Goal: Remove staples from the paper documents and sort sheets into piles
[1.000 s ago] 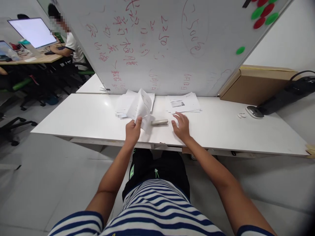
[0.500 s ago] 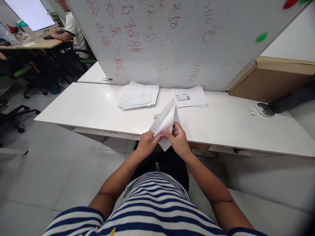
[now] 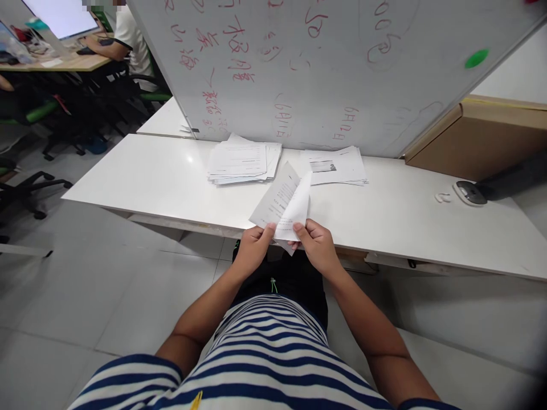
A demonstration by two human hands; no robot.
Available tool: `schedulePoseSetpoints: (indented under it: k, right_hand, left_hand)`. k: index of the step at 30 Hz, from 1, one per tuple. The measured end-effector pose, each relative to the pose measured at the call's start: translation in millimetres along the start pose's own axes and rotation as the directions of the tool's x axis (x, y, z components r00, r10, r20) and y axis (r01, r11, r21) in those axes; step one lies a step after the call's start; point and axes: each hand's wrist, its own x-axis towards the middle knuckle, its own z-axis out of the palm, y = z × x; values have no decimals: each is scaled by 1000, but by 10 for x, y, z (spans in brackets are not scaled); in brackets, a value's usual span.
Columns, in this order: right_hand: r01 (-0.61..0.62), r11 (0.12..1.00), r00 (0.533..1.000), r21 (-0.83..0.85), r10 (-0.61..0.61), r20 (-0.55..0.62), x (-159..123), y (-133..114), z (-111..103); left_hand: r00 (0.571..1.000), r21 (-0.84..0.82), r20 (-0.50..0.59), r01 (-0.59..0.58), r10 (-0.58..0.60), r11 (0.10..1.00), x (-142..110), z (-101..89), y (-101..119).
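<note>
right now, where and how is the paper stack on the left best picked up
The left paper stack is probably best pinched across its near edge, coming from the person's side. It lies flat with uneven sheet edges, so a firm, wide pinch should keep them together; its far edge sits close to the whiteboard, leaving little room there.

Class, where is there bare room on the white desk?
Free: the left end of the desk, up to the left paper stack; and the stretch between the right paper stack and the white curved piece. Crowded: the middle, where the left hand and right hand hold papers near both stacks.
</note>
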Motion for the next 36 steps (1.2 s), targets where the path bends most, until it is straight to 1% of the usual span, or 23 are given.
schedulePoseSetpoints:
  k: [3,6,9,12,13,14,15,17,18,19,20,21,23,25,29,31,33,35,36]
  right_hand:
    - [-1,999,999,-44,-1,-33,-14,-23,-50]
    - [16,994,997,-109,-24,-78,-46,-42,-101]
    - [99,966,980,-239,-136,-145,-83,-73,-138]
    - [237,916,940,-325,-300,-160,-93,-139,-132]
    - [278,905,928,-323,-339,-152,-90,-170,-118]
    - [306,902,923,-304,-360,-138,-87,-205,-99]
    - [321,906,924,-275,-364,-120,-83,-241,-77]
    - [320,924,937,-210,-342,-77,-85,-305,-29]
    - [315,931,942,-184,-330,-56,-91,-328,-6]
    - [313,934,945,-171,-324,-39,-100,-342,16]
    - [313,934,946,-171,-323,-30,-111,-344,35]
    - [316,932,945,-180,-326,-29,-124,-336,51]
    - [311,929,946,-203,-323,-31,-149,-293,78]
    - [304,936,950,-178,-313,-23,-168,-236,100]
    - [264,964,964,23,-264,22,-179,-182,127]
    - [218,970,974,105,-223,39,-174,-191,121]
    - [202,972,979,122,-203,-4,-165,-190,94]
    - [187,980,978,68,-179,-109,-155,-145,48]
    - [155,987,975,27,-149,-166,-149,-102,16]
  left_hand:
    - [1000,2,-14,-22,22,1000,24,-26,-1]
    - [994,46,-60,-86,89,995,35,-41,0]
    - [975,117,-107,-181,193,977,33,-47,6]
    - [940,204,-119,-293,321,934,26,-38,20]
    - [915,239,-113,-354,388,904,24,-33,27]
    - [878,274,-97,-429,468,861,24,-26,33]
    - [829,304,-72,-512,555,803,24,-21,40]
    - [706,339,-6,-665,708,666,26,-18,50]
    - [651,345,28,-719,759,603,26,-21,52]
    - [607,349,57,-756,792,554,26,-29,51]
    - [580,350,81,-778,811,522,25,-39,45]
    - [562,350,99,-792,821,500,23,-52,34]
    - [543,358,128,-806,830,471,15,-76,-2]
    - [532,392,138,-804,835,448,3,-90,-50]
    - [536,483,121,-767,835,422,-17,-84,-131]
    - [520,510,120,-763,846,396,-5,-73,-152]
    - [485,535,122,-767,866,354,30,-50,-174]
    - [460,558,143,-768,876,312,77,-3,-216]
    - [459,564,173,-772,872,294,97,32,-247]
